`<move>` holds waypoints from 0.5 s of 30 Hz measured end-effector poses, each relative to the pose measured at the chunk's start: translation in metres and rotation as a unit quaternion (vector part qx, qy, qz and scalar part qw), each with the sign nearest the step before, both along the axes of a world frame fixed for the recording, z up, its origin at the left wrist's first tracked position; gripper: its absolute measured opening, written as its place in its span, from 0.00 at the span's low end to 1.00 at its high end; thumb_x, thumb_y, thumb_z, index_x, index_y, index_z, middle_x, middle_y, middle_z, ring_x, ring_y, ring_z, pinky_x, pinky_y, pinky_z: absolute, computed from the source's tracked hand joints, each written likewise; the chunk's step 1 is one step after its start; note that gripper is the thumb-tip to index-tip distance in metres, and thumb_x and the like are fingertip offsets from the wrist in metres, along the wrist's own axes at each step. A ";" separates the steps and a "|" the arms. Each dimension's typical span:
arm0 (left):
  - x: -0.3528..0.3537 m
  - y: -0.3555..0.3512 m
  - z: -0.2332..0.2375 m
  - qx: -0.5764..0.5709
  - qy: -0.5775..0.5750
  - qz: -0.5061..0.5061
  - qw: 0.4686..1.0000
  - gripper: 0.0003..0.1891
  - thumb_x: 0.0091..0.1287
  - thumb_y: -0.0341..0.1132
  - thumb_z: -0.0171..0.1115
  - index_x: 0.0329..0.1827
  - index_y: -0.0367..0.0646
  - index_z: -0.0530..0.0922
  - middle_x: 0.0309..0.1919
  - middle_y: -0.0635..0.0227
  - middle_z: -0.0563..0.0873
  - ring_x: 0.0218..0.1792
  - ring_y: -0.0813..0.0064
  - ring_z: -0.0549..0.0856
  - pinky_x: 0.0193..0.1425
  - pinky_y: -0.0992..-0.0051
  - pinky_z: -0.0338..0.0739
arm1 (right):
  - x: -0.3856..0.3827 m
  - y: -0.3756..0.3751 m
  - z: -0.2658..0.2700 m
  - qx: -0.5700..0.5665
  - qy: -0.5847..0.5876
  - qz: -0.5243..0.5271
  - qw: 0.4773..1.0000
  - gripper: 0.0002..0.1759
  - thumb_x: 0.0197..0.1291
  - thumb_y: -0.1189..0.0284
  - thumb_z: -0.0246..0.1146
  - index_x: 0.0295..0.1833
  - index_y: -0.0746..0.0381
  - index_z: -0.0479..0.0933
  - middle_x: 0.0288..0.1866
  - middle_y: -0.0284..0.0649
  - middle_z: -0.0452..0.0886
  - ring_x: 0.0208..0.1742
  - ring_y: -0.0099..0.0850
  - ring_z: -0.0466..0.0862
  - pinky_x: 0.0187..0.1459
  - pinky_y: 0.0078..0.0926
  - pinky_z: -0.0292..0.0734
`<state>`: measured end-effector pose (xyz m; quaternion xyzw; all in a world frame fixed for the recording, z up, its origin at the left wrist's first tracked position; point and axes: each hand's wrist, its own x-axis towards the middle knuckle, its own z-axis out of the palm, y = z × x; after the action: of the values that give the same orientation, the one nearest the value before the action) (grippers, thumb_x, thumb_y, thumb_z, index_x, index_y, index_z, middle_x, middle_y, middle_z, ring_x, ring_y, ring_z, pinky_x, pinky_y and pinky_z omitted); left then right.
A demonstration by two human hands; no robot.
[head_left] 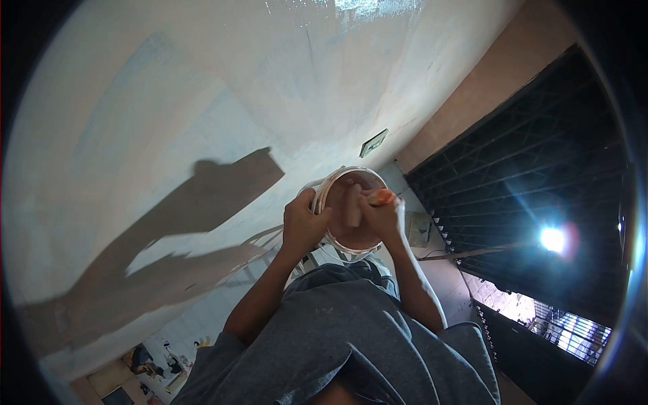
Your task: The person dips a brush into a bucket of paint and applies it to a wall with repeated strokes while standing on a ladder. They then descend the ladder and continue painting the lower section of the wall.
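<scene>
A white paint bucket [333, 177] is in front of my body, tilted so that its open mouth faces me, with pinkish-brown paint inside. My left hand [304, 223] grips the bucket's left rim, thumb toward the opening. My right hand [383, 217] is closed around the orange handle [383, 196] of a paint roller at the right side of the mouth. The roller's cylinder [353, 205], coated in the paint colour, lies inside the bucket.
A pale, patchily painted wall [202, 81] rises ahead and left, with a small switch plate [374, 143]. Dark metal shutters [526, 169] and a bright lamp [552, 239] stand right. Cluttered items [172, 364] lie low at left.
</scene>
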<state>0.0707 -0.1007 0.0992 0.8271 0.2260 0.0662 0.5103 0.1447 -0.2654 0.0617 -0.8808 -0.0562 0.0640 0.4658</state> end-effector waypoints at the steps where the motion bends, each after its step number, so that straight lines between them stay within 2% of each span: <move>1: -0.001 0.000 0.002 0.001 0.006 0.001 1.000 0.08 0.50 0.30 0.61 0.26 0.36 0.72 0.17 0.67 0.74 0.20 0.81 0.71 0.26 0.74 0.68 | 0.000 -0.008 -0.003 0.049 -0.002 -0.015 0.999 0.14 0.51 0.63 0.67 0.32 0.65 0.84 0.25 0.48 0.83 0.29 0.38 0.86 0.36 0.36 0.81; 2: -0.002 0.001 0.004 0.002 0.011 0.002 1.000 0.08 0.50 0.31 0.62 0.26 0.36 0.72 0.17 0.67 0.73 0.20 0.81 0.70 0.26 0.74 0.67 | 0.000 -0.016 -0.005 0.098 -0.003 -0.030 0.995 0.13 0.52 0.65 0.68 0.34 0.65 0.84 0.25 0.45 0.84 0.29 0.33 0.86 0.35 0.32 0.82; 3: -0.003 0.003 0.004 0.002 0.009 0.003 1.000 0.08 0.50 0.31 0.62 0.26 0.36 0.72 0.17 0.67 0.73 0.20 0.81 0.70 0.26 0.74 0.67 | -0.001 -0.023 0.003 0.099 -0.005 -0.030 0.995 0.13 0.52 0.65 0.68 0.34 0.65 0.84 0.25 0.45 0.84 0.29 0.33 0.86 0.35 0.32 0.82; 5: -0.005 0.008 -0.002 -0.007 0.012 0.011 1.000 0.07 0.51 0.30 0.62 0.24 0.38 0.72 0.17 0.70 0.73 0.20 0.82 0.69 0.24 0.75 0.65 | -0.004 -0.035 0.024 0.238 0.134 -0.068 0.960 0.13 0.57 0.68 0.66 0.40 0.67 0.83 0.31 0.42 0.85 0.32 0.29 0.86 0.37 0.27 0.84; 6: -0.006 0.011 -0.004 -0.006 0.010 0.010 1.000 0.07 0.51 0.30 0.62 0.24 0.38 0.72 0.17 0.70 0.73 0.20 0.82 0.69 0.24 0.75 0.65 | -0.004 -0.040 0.025 0.240 0.131 -0.069 0.959 0.13 0.57 0.68 0.66 0.40 0.67 0.83 0.31 0.42 0.85 0.32 0.29 0.86 0.37 0.27 0.84; 8: -0.005 0.015 -0.007 -0.051 0.021 0.023 0.998 0.09 0.50 0.32 0.62 0.27 0.35 0.74 0.18 0.61 0.77 0.20 0.77 0.73 0.27 0.71 0.70 | -0.003 -0.050 0.026 0.349 0.178 -0.069 0.917 0.14 0.59 0.67 0.66 0.46 0.66 0.80 0.39 0.42 0.83 0.35 0.32 0.86 0.39 0.30 0.86; 9: -0.005 0.016 -0.008 -0.050 0.018 0.021 0.998 0.09 0.50 0.32 0.62 0.27 0.35 0.74 0.18 0.61 0.77 0.20 0.77 0.73 0.27 0.71 0.70 | -0.004 -0.053 0.030 0.352 0.195 -0.082 0.912 0.14 0.61 0.70 0.63 0.48 0.69 0.78 0.42 0.45 0.83 0.37 0.33 0.86 0.41 0.28 0.86; 11: -0.005 0.019 -0.009 -0.110 0.018 0.033 0.993 0.09 0.51 0.32 0.62 0.25 0.36 0.73 0.17 0.66 0.75 0.21 0.80 0.73 0.26 0.74 0.69 | -0.005 -0.057 0.029 0.369 0.186 -0.089 0.906 0.15 0.61 0.69 0.64 0.48 0.68 0.79 0.42 0.45 0.83 0.38 0.33 0.86 0.41 0.28 0.86; 15: -0.007 0.017 0.001 -0.081 0.014 0.027 0.996 0.09 0.51 0.32 0.62 0.24 0.37 0.72 0.16 0.68 0.74 0.20 0.81 0.73 0.25 0.75 0.68 | -0.009 -0.065 0.022 0.416 0.172 -0.116 0.885 0.16 0.59 0.67 0.65 0.48 0.66 0.78 0.42 0.42 0.82 0.40 0.32 0.85 0.40 0.30 0.87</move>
<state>0.0638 -0.0833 0.1001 0.7777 0.2596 0.0500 0.5704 0.1358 -0.3307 0.0841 -0.5814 0.1055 0.1304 0.7961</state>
